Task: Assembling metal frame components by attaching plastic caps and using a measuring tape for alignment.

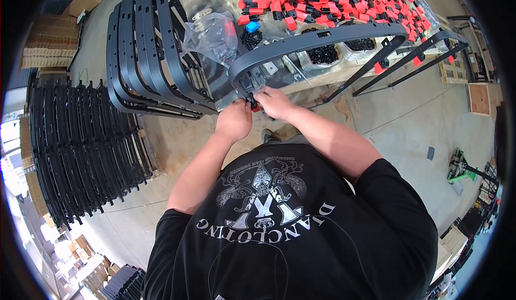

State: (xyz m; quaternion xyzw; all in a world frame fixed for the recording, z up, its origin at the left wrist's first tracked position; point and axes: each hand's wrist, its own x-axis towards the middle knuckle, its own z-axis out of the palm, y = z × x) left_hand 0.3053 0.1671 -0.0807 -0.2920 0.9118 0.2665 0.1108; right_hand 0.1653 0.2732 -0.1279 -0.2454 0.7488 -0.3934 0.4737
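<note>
A black curved metal frame (pixel 301 43) arches over the front of the workbench. Its near left end comes down between my two hands. My left hand (pixel 235 120) is closed, its fingertips at this end. My right hand (pixel 274 102) is closed on the same end from the other side. Between the hands a bit of a small red and black piece (pixel 255 108) shows; my fingers hide most of it. Just beyond them, metal brackets (pixel 258 76) lie on the bench next to a clear plastic bag (pixel 212 38).
Several similar black frames (pixel 126 53) stand in a row at left. A large heap of red and black clips (pixel 322 2) covers the bench's back, with bags of small black parts (pixel 322 54) in front. Stacked black racks (pixel 86 144) stand on the floor at left; a green pallet jack (pixel 459 165) at right.
</note>
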